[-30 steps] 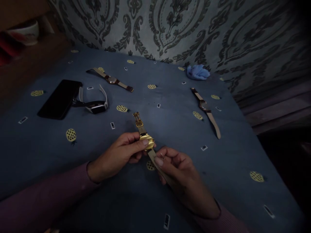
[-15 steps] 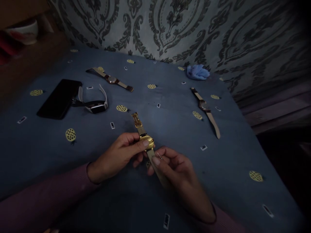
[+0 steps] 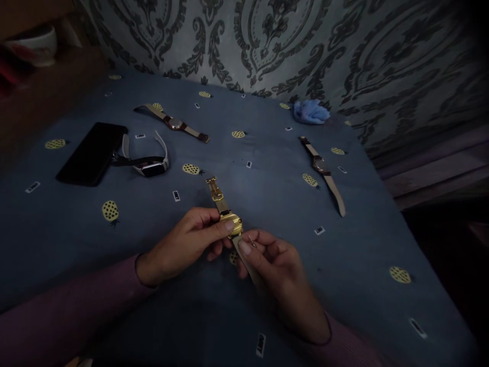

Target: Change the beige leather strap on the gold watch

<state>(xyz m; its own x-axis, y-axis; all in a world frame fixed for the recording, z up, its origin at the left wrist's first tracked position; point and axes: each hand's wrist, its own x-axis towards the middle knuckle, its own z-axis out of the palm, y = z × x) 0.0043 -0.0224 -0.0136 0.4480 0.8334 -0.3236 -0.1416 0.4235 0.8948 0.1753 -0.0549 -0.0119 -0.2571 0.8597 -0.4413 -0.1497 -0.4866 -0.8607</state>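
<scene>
A gold wristwatch (image 3: 235, 224) is held over the table with its back facing up. My left hand (image 3: 183, 239) is closed on the watch case, the thumb pressing on the gold back. The gold clasp (image 3: 215, 190) points away from me on the far strap. My right hand (image 3: 284, 270) pinches the near strap (image 3: 242, 251) just below the case. A thin metal pin (image 3: 252, 241) sticks up between the fingers of that hand. Its lower end is hidden by the fingers.
On the blue patterned tablecloth (image 3: 153, 316) lie a black phone (image 3: 91, 153), a white-strapped smartwatch (image 3: 153, 169), a brown-and-beige watch (image 3: 175, 124) and another watch (image 3: 320, 164). A crumpled blue cloth (image 3: 311, 112) sits by the wall. A bowl (image 3: 42, 46) stands on the shelf at left.
The camera view has shifted very slightly. My right hand has moved a little at the strap, and the pin stands at a slightly different angle. The left hand keeps its hold.
</scene>
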